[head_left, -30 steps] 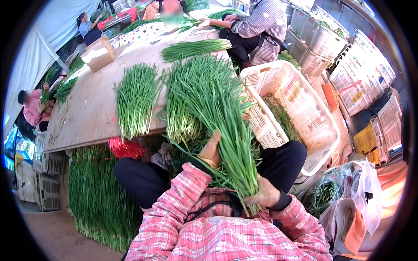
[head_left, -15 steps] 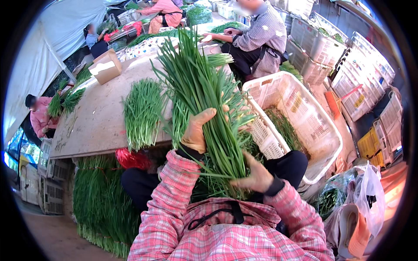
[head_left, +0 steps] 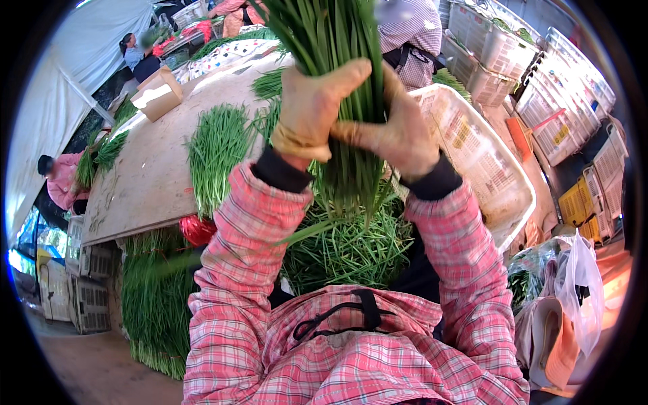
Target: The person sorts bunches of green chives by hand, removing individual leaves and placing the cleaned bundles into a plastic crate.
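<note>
One sheaf (head_left: 219, 155) lies laid out on the bench (head_left: 148, 162); leaves (head_left: 347, 250) below its near edge remain loose. The green bunch (head_left: 331, 40), at the bench's near side, appears gathered, not set down. Left hand (head_left: 312, 108) and right hand (head_left: 403, 131) clasp it from opposite sides, forearms (head_left: 253, 229) reaching benchward.

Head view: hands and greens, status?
Left hand and right hand: both around green bundle. Bundle held over loose greens. Nothing seen blocking either hand.

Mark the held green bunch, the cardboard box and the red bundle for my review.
Held green bunch (head_left: 329, 40), head view: on its upper leaves.
Cardboard box (head_left: 159, 98), head view: on its side.
Red bundle (head_left: 196, 231), head view: on its front.
</note>
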`<move>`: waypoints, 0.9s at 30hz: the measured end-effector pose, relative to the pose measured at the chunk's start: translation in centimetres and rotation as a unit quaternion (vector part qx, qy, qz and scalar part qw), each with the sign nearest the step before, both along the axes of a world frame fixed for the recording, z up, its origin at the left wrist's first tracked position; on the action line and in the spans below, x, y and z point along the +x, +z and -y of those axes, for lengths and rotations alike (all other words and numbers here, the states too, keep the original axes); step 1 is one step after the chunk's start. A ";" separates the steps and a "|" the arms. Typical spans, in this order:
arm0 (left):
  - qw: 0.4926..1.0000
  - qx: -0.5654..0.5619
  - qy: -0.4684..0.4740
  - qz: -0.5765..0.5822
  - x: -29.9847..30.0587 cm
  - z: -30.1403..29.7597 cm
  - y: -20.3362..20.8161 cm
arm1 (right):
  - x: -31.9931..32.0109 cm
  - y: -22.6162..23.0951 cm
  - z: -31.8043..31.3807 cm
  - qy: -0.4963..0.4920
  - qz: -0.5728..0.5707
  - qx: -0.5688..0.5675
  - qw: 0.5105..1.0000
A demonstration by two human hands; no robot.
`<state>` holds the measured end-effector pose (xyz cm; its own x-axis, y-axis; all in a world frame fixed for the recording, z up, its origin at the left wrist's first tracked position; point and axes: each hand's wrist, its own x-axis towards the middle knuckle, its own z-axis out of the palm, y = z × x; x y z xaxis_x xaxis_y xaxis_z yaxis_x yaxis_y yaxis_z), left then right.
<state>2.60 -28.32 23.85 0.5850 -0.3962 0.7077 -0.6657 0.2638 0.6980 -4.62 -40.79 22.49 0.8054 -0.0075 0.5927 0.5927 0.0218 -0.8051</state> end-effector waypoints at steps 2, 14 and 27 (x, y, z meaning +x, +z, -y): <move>1.000 0.014 0.005 0.019 1.2 0.9 0.7 | 1.6 0.7 0.9 0.010 0.018 0.004 1.000; 0.997 0.050 0.005 -0.055 2.8 2.8 -0.2 | 7.4 -6.2 1.6 -0.201 0.086 -0.269 0.938; 0.939 -0.238 -0.089 -0.231 1.9 -20.6 -0.2 | -6.0 -13.3 -5.2 -0.100 -0.108 -0.502 0.852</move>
